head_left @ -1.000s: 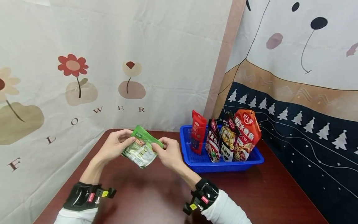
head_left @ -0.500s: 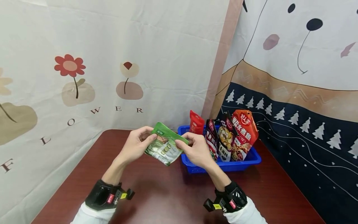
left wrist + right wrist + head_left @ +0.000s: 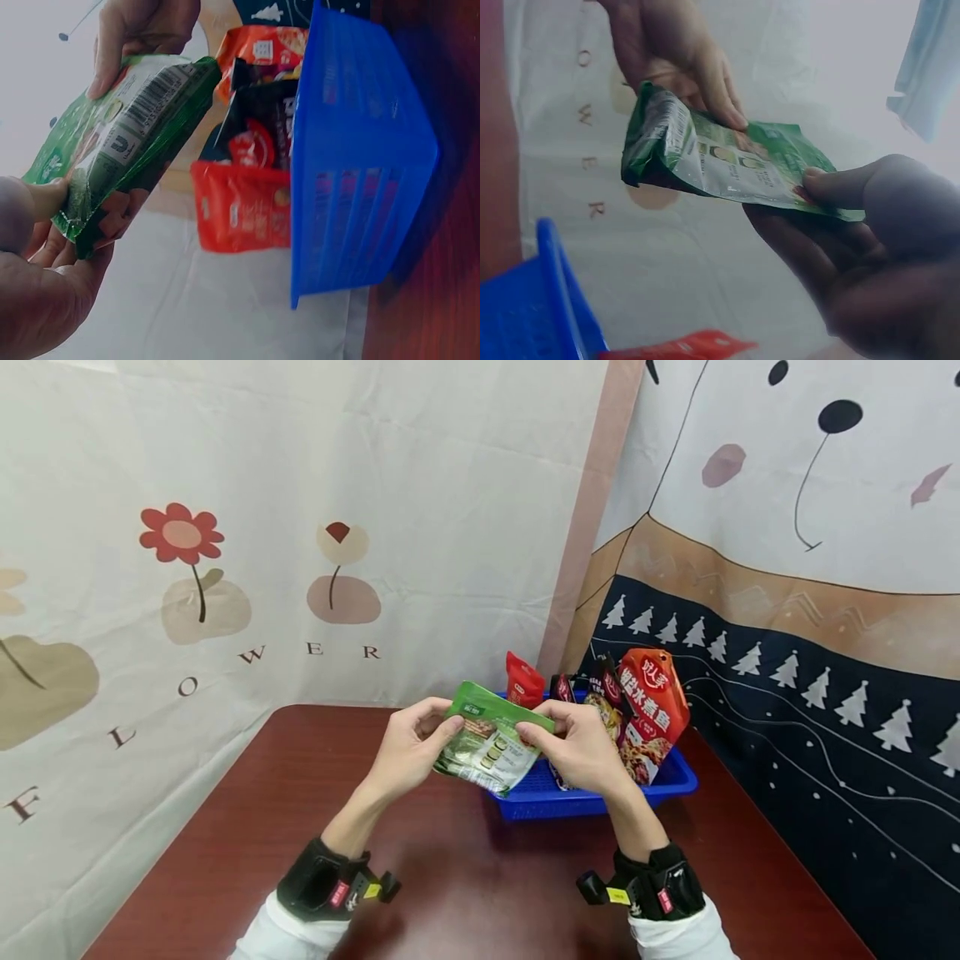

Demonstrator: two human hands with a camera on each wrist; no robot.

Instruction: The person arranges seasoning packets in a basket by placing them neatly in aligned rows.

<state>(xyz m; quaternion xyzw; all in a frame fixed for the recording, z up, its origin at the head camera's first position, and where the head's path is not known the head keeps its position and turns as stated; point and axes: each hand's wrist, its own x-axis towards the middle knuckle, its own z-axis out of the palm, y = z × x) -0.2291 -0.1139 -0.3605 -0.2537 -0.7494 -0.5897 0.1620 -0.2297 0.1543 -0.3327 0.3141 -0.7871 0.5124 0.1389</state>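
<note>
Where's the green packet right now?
In the head view the green packet is held in the air between the left hand and right hand, just in front of the blue basket.

A dark red-brown table (image 3: 465, 893) stands in a corner hung with printed cloths. The left cloth (image 3: 262, 527) is pale, with flowers and the letters FLOWER (spaced in an arc). The right cloth (image 3: 787, 610) shows a bear's face above navy with white trees.

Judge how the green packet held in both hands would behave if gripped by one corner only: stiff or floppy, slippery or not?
The green packet would probably sag: it looks thin and soft, pinched by left hand and right hand. Its glossy film may slip.
</note>
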